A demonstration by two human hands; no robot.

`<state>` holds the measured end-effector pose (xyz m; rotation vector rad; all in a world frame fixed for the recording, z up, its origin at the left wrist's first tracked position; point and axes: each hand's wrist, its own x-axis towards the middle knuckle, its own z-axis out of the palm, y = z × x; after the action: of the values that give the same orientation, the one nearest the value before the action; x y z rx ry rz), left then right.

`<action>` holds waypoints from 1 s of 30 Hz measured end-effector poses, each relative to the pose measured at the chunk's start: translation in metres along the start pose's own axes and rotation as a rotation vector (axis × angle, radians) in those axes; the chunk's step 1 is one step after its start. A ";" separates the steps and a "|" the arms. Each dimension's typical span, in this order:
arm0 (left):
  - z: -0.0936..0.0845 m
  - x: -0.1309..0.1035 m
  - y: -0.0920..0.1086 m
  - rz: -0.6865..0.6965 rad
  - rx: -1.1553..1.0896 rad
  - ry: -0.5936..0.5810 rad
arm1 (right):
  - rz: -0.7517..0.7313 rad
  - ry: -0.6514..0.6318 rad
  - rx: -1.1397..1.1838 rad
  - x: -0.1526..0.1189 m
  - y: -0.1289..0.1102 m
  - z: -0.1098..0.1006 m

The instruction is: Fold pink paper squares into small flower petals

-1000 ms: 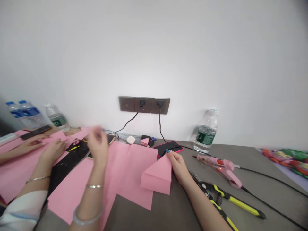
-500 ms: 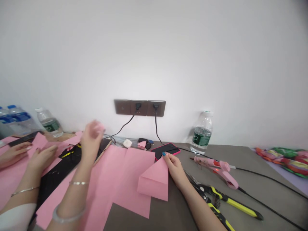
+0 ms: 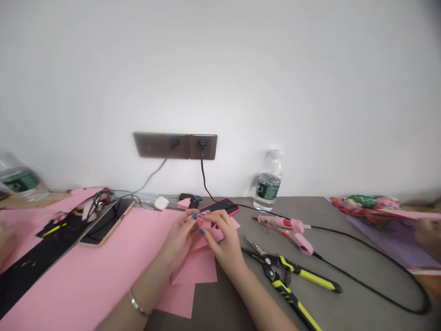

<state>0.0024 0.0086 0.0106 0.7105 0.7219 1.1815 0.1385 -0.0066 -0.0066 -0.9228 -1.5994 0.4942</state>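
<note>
My left hand [image 3: 179,236] and my right hand [image 3: 223,241] meet over the middle of the table. Their fingertips, with blue nails, pinch a small piece of pink paper [image 3: 204,222]; fingers partly cover it, so its exact form is hard to tell. Below the hands lie overlapping pink paper sheets [image 3: 198,269]. A larger pink sheet [image 3: 113,266] stretches out to the left under my left forearm. Just behind the fingers lies a phone with a pink edge [image 3: 225,207].
Right of my hands lie yellow-and-black snips [image 3: 270,271] and a pink glue gun [image 3: 284,225] with a cord. A water bottle [image 3: 268,181] stands by the wall. Another phone [image 3: 108,223] is left. Other people's hands show at the left edge [image 3: 7,241] and right edge [image 3: 429,236].
My left hand has come down and right to join my right hand at the paper. The view has turned right; another person's hand now shows at the right edge.
</note>
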 end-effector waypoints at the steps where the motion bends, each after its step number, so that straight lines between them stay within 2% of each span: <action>1: 0.000 -0.001 -0.001 0.004 0.011 -0.014 | 0.020 0.021 0.007 0.001 0.001 0.001; 7: -0.004 -0.005 -0.004 0.108 0.173 -0.052 | 0.163 0.153 0.251 0.006 0.009 -0.004; 10: -0.008 -0.005 -0.005 0.172 0.309 -0.059 | 0.247 0.153 0.346 0.007 0.008 -0.005; 15: -0.006 -0.008 0.000 0.219 0.502 -0.023 | 0.420 0.044 0.364 0.006 0.007 -0.002; 20: -0.006 -0.009 0.003 0.330 0.588 0.012 | 0.469 -0.062 0.449 0.007 0.011 -0.002; 24: -0.010 -0.008 0.001 0.385 0.611 0.042 | 0.564 -0.149 0.554 0.007 0.012 -0.004; 30: -0.013 -0.006 0.002 0.288 0.557 -0.019 | 0.548 -0.283 0.567 0.007 0.010 -0.006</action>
<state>-0.0102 0.0050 0.0059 1.3227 0.9691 1.2373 0.1471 0.0036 -0.0078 -0.8622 -1.3151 1.4332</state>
